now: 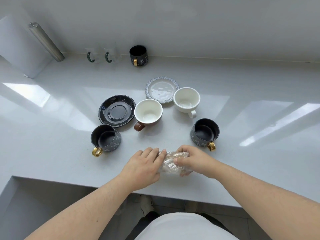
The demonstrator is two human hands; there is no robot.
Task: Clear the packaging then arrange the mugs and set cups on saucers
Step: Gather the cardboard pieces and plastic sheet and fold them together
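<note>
Near the counter's front edge, my left hand and my right hand both grip a crumpled clear plastic wrapping. A black saucer lies left of a brown cup with a white inside. A blue-rimmed white saucer lies behind a white cup, which overlaps its right edge. Two black mugs with gold handles stand at the left and the right. A third black mug stands at the back wall.
Two clear glass mugs with green handles stand by the back wall. A metal tube leans at the far left beside a white block. The white counter has a cut-out at the front left.
</note>
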